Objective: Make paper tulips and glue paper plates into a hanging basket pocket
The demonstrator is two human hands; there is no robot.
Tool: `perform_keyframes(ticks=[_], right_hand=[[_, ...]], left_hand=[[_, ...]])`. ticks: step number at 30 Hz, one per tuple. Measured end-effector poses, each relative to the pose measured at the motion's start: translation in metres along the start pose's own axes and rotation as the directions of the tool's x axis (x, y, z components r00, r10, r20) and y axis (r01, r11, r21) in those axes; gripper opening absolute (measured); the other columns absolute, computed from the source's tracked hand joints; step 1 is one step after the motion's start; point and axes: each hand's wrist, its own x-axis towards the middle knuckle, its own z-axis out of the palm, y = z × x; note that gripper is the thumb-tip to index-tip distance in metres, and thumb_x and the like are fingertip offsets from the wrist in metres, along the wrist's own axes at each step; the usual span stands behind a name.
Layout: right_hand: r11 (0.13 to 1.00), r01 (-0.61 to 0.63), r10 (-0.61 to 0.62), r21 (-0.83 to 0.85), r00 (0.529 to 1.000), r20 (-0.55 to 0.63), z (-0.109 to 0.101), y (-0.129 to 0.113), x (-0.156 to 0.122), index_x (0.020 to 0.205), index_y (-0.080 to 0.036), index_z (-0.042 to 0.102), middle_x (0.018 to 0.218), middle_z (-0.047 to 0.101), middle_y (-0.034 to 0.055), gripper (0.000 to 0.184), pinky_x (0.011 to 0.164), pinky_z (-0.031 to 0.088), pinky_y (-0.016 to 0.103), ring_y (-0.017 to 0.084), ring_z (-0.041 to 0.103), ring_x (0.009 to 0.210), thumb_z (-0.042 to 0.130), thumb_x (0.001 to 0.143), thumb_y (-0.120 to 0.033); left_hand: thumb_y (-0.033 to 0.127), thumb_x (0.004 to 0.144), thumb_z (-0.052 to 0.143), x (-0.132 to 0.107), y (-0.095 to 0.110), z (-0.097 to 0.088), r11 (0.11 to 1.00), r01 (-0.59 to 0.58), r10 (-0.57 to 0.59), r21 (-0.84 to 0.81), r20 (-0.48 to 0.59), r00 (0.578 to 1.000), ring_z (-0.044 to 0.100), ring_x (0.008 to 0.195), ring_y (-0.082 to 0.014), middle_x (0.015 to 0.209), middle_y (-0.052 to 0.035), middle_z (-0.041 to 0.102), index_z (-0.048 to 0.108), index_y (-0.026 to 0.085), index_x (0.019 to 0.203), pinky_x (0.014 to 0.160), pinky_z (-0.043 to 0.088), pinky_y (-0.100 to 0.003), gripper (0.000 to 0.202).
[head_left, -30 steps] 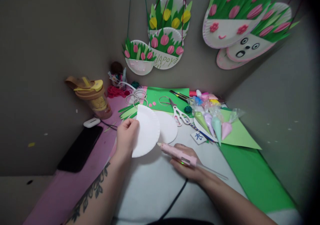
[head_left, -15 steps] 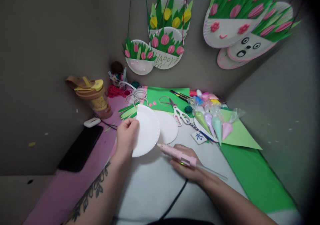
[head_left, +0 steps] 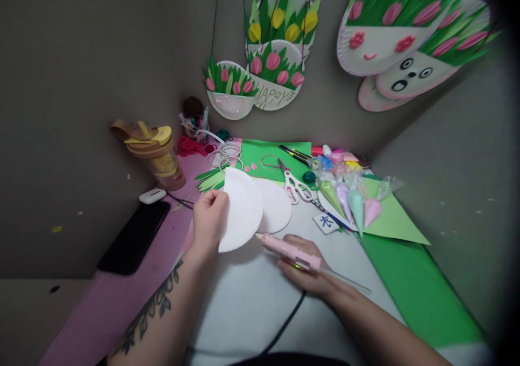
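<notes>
My left hand (head_left: pixel 210 214) pinches the straight edge of a white half paper plate (head_left: pixel 242 210), held up above the table with its curved rim to the right. In my right hand (head_left: pixel 304 266) is a pink glue gun (head_left: pixel 289 250), a clear glue stick jutting from its back end. The gun's nozzle points left at the lower right rim of the half plate; whether they touch I cannot tell. Behind the half plate lies a round white paper plate (head_left: pixel 277 206), partly hidden by it.
White-handled scissors (head_left: pixel 297 186) and filled piping bags (head_left: pixel 355 206) lie at the back right. Leaf-shaped green paper strips (head_left: pixel 213 179) and several rings sit behind my left hand. On the left are a phone (head_left: pixel 135 239) and a tumbler (head_left: pixel 158 157). Decorated plates (head_left: pixel 278 76) hang on the wall.
The whole view has shifted slightly, so the scene sits a little further right and higher. Both hands keep their grips, with the nozzle still by the half plate's rim.
</notes>
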Motion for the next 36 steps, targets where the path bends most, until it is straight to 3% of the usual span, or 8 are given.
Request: perform_keyframes(ticks=[16, 27, 33, 36], right_hand=[[1.0, 0.013, -0.013, -0.014, 1.0, 0.009, 0.002, -0.003, 0.003, 0.12, -0.023, 0.059, 0.068, 0.054, -0.0006, 0.033, 0.056, 0.044, 0.026, 0.014, 0.052, 0.06, 0.047, 0.089, -0.028], [1.0, 0.013, -0.013, -0.004, 1.0, 0.003, 0.004, -0.004, 0.004, 0.114, -0.023, 0.061, 0.065, 0.048, -0.0024, 0.029, 0.054, 0.042, 0.026, 0.013, 0.05, 0.057, 0.048, 0.089, -0.027], [1.0, -0.003, 0.003, -0.014, 1.0, -0.013, 0.005, -0.005, 0.004, 0.099, -0.019, 0.065, 0.062, 0.046, -0.0018, 0.023, 0.052, 0.04, 0.026, 0.012, 0.049, 0.055, 0.046, 0.089, -0.028], [1.0, 0.0, -0.001, -0.019, 1.0, -0.006, 0.006, -0.003, 0.002, 0.107, -0.021, 0.065, 0.063, 0.047, -0.0014, 0.027, 0.053, 0.041, 0.026, 0.013, 0.049, 0.056, 0.046, 0.09, -0.028]], left_hand=[[0.027, 0.067, 0.056, 0.001, -0.005, 0.002, 1.0, 0.013, -0.013, -0.023, -0.011, 1.0, 0.04, 0.053, -0.01, 0.057, 0.0047, 0.047, 0.058, 0.017, 0.064, 0.049, 0.03, -0.021, 0.011], [0.026, 0.07, 0.058, -0.001, -0.009, 0.005, 0.991, 0.015, -0.011, -0.132, 0.027, 1.0, 0.041, 0.053, -0.0093, 0.059, 0.0047, 0.049, 0.058, 0.016, 0.068, 0.049, 0.032, -0.021, 0.011], [0.026, 0.071, 0.059, -0.001, -0.01, 0.005, 0.986, -0.015, 0.02, -0.165, 0.031, 0.999, 0.042, 0.055, -0.0092, 0.06, 0.0045, 0.049, 0.059, 0.015, 0.068, 0.051, 0.032, -0.02, 0.011], [0.027, 0.072, 0.059, 0.0, -0.012, 0.006, 0.985, -0.019, 0.025, -0.172, 0.035, 0.999, 0.042, 0.055, -0.0092, 0.06, 0.0043, 0.049, 0.06, 0.015, 0.069, 0.051, 0.032, -0.02, 0.012]])
